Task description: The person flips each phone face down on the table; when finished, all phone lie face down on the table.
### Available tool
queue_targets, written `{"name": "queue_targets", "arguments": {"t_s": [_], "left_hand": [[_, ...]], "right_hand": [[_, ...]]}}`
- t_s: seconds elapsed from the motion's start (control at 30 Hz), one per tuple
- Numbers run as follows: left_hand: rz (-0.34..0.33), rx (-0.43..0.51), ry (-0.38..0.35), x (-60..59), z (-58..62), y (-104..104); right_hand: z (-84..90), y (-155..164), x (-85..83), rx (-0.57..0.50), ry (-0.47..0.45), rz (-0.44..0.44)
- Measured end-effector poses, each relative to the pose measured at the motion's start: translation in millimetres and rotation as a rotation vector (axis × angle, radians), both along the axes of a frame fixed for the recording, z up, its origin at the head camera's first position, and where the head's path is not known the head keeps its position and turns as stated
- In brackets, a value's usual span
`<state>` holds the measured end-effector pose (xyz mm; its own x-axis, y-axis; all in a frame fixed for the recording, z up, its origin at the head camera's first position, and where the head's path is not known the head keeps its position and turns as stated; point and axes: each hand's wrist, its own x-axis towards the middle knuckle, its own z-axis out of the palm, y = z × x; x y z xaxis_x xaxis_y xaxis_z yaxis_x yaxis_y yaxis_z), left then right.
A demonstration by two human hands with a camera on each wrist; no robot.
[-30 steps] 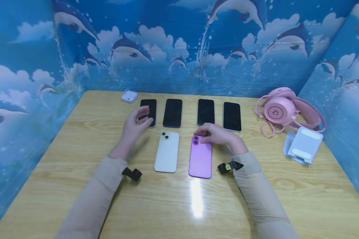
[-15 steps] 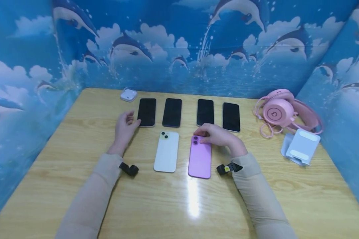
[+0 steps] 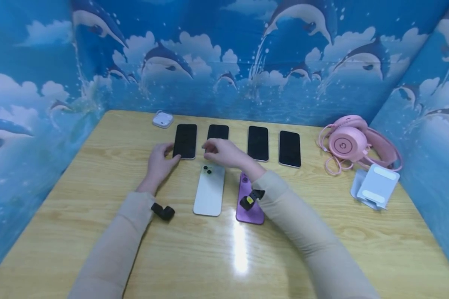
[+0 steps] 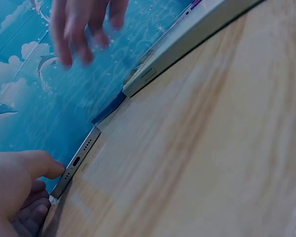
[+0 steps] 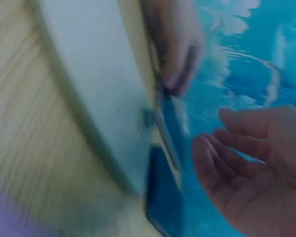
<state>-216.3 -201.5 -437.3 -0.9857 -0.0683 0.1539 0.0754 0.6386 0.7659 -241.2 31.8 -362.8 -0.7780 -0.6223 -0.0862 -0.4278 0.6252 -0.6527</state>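
Four black-screened phones lie in a row at the back of the wooden table (image 3: 97, 232). My left hand (image 3: 161, 161) rests by the near-left corner of the leftmost phone (image 3: 185, 140); its thumb (image 4: 42, 165) touches that phone's bottom edge (image 4: 78, 160), and it grips nothing. My right hand (image 3: 220, 152) hovers, fingers relaxed and holding nothing, over the near end of the second black phone (image 3: 218, 131). The right wrist view shows its palm (image 5: 246, 168) bare. A white phone (image 3: 209, 190) lies face down just below it. My right forearm partly covers a purple phone (image 3: 250, 207).
A small white earbud case (image 3: 162, 119) sits at the back left. Pink headphones (image 3: 349, 143) with a cable and a white phone stand (image 3: 376, 187) occupy the right side. Blue dolphin-print walls enclose the table on three sides.
My right hand let go of the purple phone's top and swung left, over the second black phone. My left hand came down beside the leftmost phone, and its thumb now touches the corner.
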Motion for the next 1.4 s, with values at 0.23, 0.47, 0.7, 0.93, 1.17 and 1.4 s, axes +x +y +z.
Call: {"name": "queue_targets", "arguments": {"t_s": [0.23,0.47,0.7,0.93,1.17,1.4], "left_hand": [[-0.015,-0.022,-0.005,-0.4,-0.1,-1.8],[-0.014,-0.032,-0.020,2.4,3.5,-3.6],[-0.020,-0.022,-0.012,2.2,5.4,-4.6],[-0.057,0.055,0.022,2.6,5.3,-1.3],[-0.030,0.183,-0.035,4.4,8.3,-1.2],[0.061,0.377,-0.026,6.3,10.6,-4.2]], "right_hand": [[-16.2,-51.1,-17.9,0.040,-0.047,-0.186],[-21.9,-68.7,-17.0,-0.018,-0.172,-0.349],[-24.3,-68.2,-10.6,-0.296,-0.350,-0.488],[-25.9,-70.1,-12.4,-0.578,-0.434,-0.482],[-20.6,-85.3,-8.9,-0.615,-0.423,-0.376],[-20.8,-93.9,-3.5,-0.490,-0.452,-0.270]]}}
